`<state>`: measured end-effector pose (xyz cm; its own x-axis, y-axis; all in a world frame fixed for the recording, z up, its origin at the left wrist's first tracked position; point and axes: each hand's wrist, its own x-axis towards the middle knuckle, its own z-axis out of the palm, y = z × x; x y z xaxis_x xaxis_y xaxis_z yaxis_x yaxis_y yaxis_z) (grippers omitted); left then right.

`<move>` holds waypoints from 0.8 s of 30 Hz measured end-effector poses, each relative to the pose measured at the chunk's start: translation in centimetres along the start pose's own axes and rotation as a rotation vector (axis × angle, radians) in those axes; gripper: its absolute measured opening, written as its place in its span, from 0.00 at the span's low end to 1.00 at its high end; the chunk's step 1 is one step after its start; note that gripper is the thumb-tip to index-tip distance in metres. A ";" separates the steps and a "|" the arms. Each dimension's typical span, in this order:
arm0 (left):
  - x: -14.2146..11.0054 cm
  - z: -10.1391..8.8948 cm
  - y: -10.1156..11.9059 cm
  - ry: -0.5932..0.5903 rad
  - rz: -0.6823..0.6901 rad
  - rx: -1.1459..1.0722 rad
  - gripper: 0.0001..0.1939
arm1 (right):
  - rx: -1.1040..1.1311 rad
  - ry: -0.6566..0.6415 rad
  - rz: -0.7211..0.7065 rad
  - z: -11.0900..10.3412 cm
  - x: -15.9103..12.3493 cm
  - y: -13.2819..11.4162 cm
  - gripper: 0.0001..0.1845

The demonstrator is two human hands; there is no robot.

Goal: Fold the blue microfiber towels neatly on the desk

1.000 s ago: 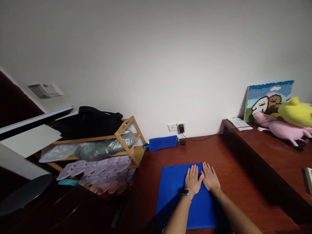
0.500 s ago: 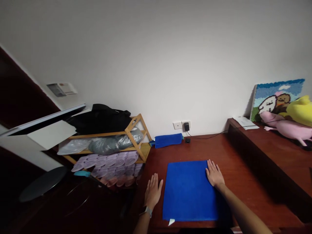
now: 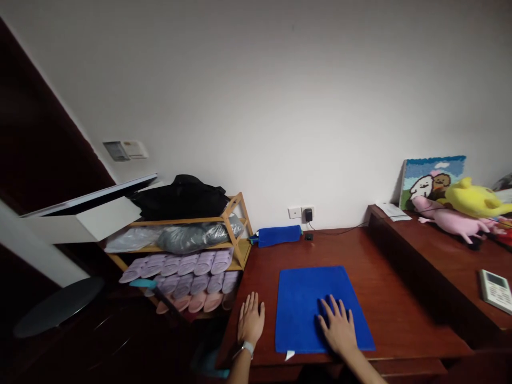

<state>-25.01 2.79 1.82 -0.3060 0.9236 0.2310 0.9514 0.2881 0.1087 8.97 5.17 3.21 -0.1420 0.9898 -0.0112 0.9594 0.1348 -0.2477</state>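
Here's your right hand [image 3: 339,326], down from the far right corner of the blue cloth [image 3: 303,298] to its near right part, fingers spread apart and gripping nothing; whether it presses or just hovers, you can't tell from here. Your left hand [image 3: 252,322] stays beside the cloth on the desk [image 3: 384,298], palm down, clamped on nothing. That shift leaves the far corners uncovered, and the cloth lies flat, white tag [image 3: 290,354] poking out at the near left corner.
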 end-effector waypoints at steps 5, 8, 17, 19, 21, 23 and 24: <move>0.2 0.1 0.0 0.011 0.004 0.016 0.31 | 0.014 0.007 0.007 1.4 -3.3 0.3 0.37; 0.2 0.1 0.1 0.023 0.004 0.011 0.30 | 0.008 0.018 0.009 0.7 -3.0 1.8 0.36; 0.3 -0.3 0.2 -0.023 -0.001 0.052 0.31 | -0.042 -0.043 0.071 -2.5 0.1 11.3 0.37; 0.4 -0.3 0.2 -0.017 -0.003 0.044 0.31 | -0.056 -0.067 0.089 -3.3 0.6 12.8 0.37; 0.4 -0.2 0.3 -0.005 -0.011 0.040 0.30 | -0.059 -0.060 0.096 -3.7 0.5 13.0 0.36; 0.4 -0.1 0.3 0.004 -0.016 0.044 0.30 | -0.044 -0.034 0.080 -3.6 -0.1 12.0 0.35; 0.4 -0.1 0.3 0.005 -0.015 0.047 0.30 | -0.032 -0.024 0.066 -3.3 -0.5 11.2 0.35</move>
<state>-24.86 3.24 2.02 -0.3200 0.9179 0.2346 0.9474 0.3132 0.0668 20.62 6.39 3.62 -0.0840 0.9952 -0.0494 0.9742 0.0716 -0.2141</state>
